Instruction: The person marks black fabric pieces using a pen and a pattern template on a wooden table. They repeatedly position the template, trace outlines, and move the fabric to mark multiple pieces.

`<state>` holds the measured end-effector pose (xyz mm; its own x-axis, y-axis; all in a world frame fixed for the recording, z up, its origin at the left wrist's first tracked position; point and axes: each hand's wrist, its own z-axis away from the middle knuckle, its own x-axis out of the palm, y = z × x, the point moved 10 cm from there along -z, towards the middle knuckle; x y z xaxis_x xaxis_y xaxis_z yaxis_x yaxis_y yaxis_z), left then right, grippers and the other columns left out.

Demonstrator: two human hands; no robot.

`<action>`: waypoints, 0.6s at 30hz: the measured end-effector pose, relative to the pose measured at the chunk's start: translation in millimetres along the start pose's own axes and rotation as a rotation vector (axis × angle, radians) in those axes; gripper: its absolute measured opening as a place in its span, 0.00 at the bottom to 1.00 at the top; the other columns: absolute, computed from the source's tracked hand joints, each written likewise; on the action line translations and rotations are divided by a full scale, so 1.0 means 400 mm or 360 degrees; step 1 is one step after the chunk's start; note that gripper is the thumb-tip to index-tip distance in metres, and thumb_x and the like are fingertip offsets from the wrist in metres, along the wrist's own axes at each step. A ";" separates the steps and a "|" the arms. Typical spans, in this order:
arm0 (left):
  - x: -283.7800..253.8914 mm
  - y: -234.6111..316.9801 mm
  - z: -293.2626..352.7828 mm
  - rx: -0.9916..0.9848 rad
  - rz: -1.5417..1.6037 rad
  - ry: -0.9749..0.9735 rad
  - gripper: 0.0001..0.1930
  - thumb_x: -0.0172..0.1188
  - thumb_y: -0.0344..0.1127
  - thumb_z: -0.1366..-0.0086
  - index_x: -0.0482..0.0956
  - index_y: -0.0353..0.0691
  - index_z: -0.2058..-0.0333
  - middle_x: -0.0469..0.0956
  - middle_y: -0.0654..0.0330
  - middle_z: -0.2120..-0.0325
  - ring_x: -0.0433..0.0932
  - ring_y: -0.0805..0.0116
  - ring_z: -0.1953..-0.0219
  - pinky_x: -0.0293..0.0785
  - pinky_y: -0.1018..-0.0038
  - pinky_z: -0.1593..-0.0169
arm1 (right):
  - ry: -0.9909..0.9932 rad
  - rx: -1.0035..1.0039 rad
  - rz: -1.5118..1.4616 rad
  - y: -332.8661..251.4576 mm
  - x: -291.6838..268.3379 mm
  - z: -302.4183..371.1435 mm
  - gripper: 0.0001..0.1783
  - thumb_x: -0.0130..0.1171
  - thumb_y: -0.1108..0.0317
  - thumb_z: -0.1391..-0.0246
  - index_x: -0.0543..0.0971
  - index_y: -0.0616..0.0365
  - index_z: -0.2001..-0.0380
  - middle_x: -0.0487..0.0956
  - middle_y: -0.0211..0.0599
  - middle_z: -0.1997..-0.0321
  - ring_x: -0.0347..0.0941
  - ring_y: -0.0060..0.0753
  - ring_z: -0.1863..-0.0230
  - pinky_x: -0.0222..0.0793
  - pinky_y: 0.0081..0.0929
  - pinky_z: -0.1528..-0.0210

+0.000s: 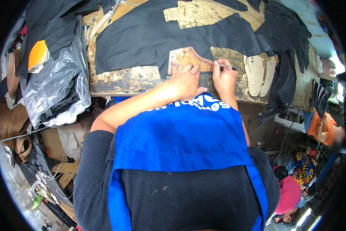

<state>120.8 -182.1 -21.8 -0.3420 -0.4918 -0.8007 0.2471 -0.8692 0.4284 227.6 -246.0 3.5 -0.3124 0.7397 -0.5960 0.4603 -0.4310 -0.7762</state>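
Observation:
My left hand [185, 81] lies open, fingers spread, pressing on a tan pattern piece [183, 57] with a curved edge and small purplish marks. That pattern lies over the front edge of a large black sheet [138, 44], which looks like leather or fabric. At the pattern's right tip my right hand [224, 80] is closed round a pen [230, 67], its dark end pointing right. The pen's writing tip is hidden by my fingers. Faint pale lines show on the black sheet further right.
The worn wooden workbench [115, 85] carries pale pattern pieces [253, 79] at the right, beside a black mesh piece [283, 79]. Clear plastic wrap [59, 86] and more black material stand left. People sit at the far right, one in an orange top [322, 127].

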 end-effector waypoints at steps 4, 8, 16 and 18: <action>-0.023 -0.029 -0.020 -0.0026 0.0097 0.0045 0.37 0.56 0.55 0.42 0.62 0.29 0.44 0.59 0.48 0.41 0.57 0.52 0.39 0.61 0.47 0.45 | -0.0168 0.0199 0.0068 0.013 -0.020 0.006 0.09 0.60 0.70 0.51 0.77 0.66 0.77 0.77 0.42 0.84 0.75 0.29 0.80 0.69 0.27 0.75; -0.142 -0.146 0.031 -0.0299 -0.0098 0.0828 0.36 0.69 0.51 0.55 0.70 0.34 0.52 0.68 0.48 0.52 0.70 0.51 0.51 0.69 0.58 0.52 | -0.0083 0.0094 -0.0857 -0.015 0.017 -0.037 0.09 0.56 0.70 0.44 0.75 0.68 0.68 0.78 0.37 0.75 0.76 0.24 0.73 0.72 0.19 0.71; -0.149 -0.555 0.297 -0.1246 0.0269 0.1038 0.39 0.72 0.63 0.68 0.78 0.31 0.67 0.77 0.43 0.64 0.77 0.52 0.60 0.73 0.64 0.55 | -0.0220 -0.0388 -0.0779 -0.054 0.216 -0.062 0.06 0.58 0.71 0.48 0.75 0.64 0.73 0.78 0.34 0.78 0.75 0.22 0.76 0.70 0.21 0.72; -0.162 -0.610 0.372 -0.1375 0.0182 0.1221 0.40 0.71 0.63 0.67 0.78 0.29 0.66 0.76 0.39 0.64 0.76 0.49 0.60 0.72 0.62 0.54 | -0.0181 -0.0504 -0.0711 -0.064 0.214 -0.058 0.06 0.59 0.71 0.49 0.76 0.64 0.74 0.78 0.37 0.78 0.75 0.26 0.76 0.70 0.23 0.72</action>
<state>-52.3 54.1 -12.1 0.2885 -0.1481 -0.9459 0.8787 -0.3515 0.3231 208.3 -159.7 -22.7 -0.6141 0.7468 -0.2553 0.4844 0.1012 -0.8690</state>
